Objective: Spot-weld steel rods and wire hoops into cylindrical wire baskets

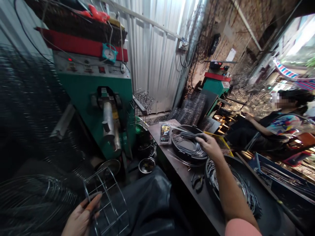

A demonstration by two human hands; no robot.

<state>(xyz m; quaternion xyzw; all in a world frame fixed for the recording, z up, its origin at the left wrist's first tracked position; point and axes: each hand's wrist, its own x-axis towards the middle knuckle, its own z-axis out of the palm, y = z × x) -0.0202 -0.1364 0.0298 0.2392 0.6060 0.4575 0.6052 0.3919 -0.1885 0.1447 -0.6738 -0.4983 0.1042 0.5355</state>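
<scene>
My left hand is closed around the edge of a wire basket, an open grid of thin metal rods held tilted above my lap. My right hand reaches over a round black pan on the bench. Its thumb and fingers are pinched together on thin wire pieces at the pan's far side; the fingertips are slightly blurred. More curved wires lie coiled inside that pan. Below my right forearm, a second round pan holds more wire. Pliers lie on the bench between the pans and my lap.
A green machine with a red top stands ahead on the left, a metal arm projecting from it. A phone leans upright on the bench. Stacked wirework fills the left side. Another person sits at right.
</scene>
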